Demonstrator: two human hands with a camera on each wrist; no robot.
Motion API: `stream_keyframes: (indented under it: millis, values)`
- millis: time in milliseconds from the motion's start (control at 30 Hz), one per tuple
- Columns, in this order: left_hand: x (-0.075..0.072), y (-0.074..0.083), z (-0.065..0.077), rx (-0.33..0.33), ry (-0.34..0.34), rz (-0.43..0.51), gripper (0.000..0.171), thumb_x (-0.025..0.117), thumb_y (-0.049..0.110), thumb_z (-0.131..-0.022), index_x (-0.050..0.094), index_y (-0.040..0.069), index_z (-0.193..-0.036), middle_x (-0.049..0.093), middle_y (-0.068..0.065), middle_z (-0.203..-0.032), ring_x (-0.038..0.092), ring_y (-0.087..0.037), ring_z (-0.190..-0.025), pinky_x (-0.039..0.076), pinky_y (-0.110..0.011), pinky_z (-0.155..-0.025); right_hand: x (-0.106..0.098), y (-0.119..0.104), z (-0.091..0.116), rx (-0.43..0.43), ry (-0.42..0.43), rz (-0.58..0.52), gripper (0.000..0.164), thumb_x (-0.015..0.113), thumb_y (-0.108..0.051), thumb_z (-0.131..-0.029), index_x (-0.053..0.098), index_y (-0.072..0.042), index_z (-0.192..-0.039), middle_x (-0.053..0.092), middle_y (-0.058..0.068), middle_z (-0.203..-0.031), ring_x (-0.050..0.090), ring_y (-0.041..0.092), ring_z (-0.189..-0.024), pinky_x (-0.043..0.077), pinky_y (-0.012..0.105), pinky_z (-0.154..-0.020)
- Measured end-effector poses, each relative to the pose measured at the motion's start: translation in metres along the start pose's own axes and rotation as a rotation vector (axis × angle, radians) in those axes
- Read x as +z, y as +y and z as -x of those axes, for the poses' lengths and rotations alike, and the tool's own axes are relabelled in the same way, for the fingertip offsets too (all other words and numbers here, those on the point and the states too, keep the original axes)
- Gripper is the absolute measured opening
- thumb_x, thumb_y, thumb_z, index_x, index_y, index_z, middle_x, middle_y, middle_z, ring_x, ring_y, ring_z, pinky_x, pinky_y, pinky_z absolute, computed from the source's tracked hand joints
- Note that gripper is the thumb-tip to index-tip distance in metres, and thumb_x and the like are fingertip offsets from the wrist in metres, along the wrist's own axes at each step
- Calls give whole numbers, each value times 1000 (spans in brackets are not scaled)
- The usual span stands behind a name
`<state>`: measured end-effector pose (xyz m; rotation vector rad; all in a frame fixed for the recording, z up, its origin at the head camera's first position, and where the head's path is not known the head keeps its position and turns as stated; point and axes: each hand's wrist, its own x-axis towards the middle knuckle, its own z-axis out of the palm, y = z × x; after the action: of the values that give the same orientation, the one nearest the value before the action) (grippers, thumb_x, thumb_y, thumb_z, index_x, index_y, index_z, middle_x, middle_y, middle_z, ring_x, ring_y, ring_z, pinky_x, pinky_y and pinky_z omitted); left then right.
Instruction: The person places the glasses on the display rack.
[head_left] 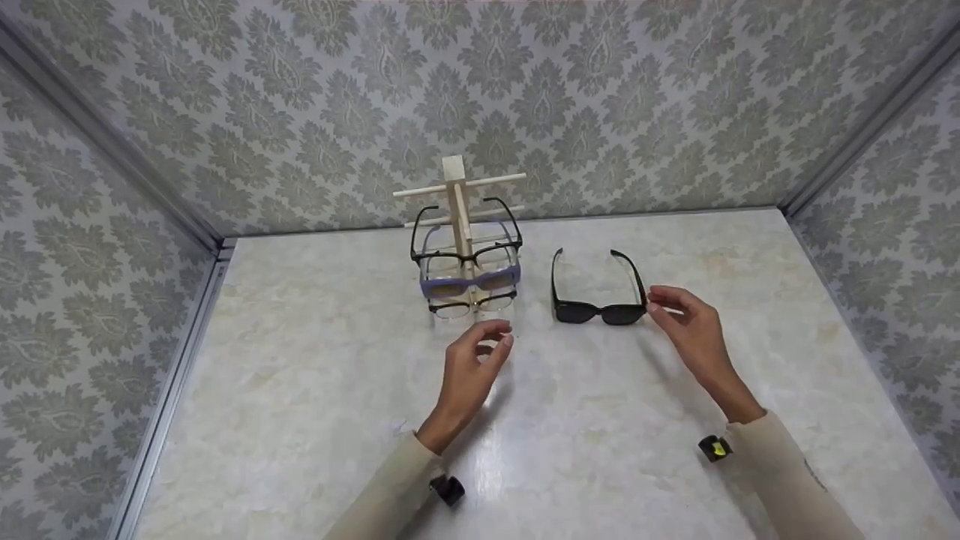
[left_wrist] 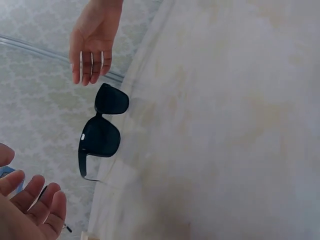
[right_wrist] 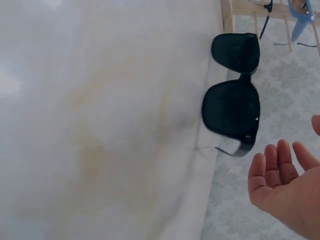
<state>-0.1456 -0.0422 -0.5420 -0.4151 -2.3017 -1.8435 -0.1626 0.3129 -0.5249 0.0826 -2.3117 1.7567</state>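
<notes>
Black sunglasses (head_left: 577,313) lie on the table to the right of a wooden glasses stand (head_left: 454,169), their temples spread out toward the back wall. Beside their right hinge is my right hand (head_left: 694,334), fingers loosely bent; the right wrist view shows a gap between those fingers and the frame (right_wrist: 231,107). My left hand (head_left: 466,367) hovers in front of the stand with relaxed fingers and nothing in its grasp. Nearest to it are half-rimmed glasses (head_left: 495,300) at the bottom of the stand.
Above the half-rimmed pair, the stand carries purple-blue tinted glasses (head_left: 470,283) and black-framed glasses (head_left: 517,232). Its top pegs (head_left: 499,179) are bare. Patterned walls (head_left: 345,112) enclose the marbled table (head_left: 300,390) at the back and both sides.
</notes>
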Motion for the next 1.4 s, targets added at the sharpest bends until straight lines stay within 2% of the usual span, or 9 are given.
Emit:
stream_keyframes:
  millis: [133, 433, 567, 767, 1067, 1400]
  values:
    - [12, -4, -3, -18, -31, 12, 25, 72, 16, -109, 75, 7, -132, 76, -17, -126, 73, -24, -113, 63, -41, -91, -4, 8, 3, 29, 9, 47, 37, 73, -7, -107, 68, 10, -139, 68, 30, -135, 67, 9, -118, 54, 17, -99]
    - [37, -11, -10, -72, -87, 28, 37, 73, 13, -107, 69, -5, -139, 73, -22, -134, 71, -33, -120, 63, -42, -95, -2, 23, 9, 139, -28, 77, 45, 73, -13, -108, 62, 9, -147, 66, 28, -142, 66, 19, -123, 53, 13, -99]
    - [46, -12, -15, -87, -101, 41, 41, 73, 13, -107, 66, -7, -143, 71, -24, -136, 70, -37, -123, 63, -42, -97, 2, 26, 7, 166, -30, 42, 48, 74, -10, -107, 60, 8, -150, 65, 28, -142, 66, 11, -119, 53, 14, -98]
    - [53, -15, -19, -92, -87, 90, 45, 73, 11, -106, 64, -9, -145, 70, -27, -138, 71, -40, -123, 63, -45, -97, 7, 27, 2, 168, -32, 1, 51, 73, -9, -108, 56, 10, -152, 64, 31, -143, 66, 3, -113, 54, 15, -97]
    - [62, -20, -22, -121, -123, 63, 51, 74, 14, -106, 60, -6, -151, 68, -25, -143, 69, -39, -128, 62, -45, -100, 3, 27, 5, 186, -40, 9, 54, 72, -11, -108, 53, 8, -155, 61, 28, -147, 64, 8, -118, 53, 14, -98]
    - [69, -19, -33, -135, -132, 69, 58, 76, 11, -104, 56, -6, -156, 65, -28, -147, 67, -42, -132, 63, -45, -99, 9, 27, 0, 192, -24, -15, 51, 71, -6, -108, 55, 8, -154, 62, 33, -143, 66, 2, -111, 56, 15, -94]
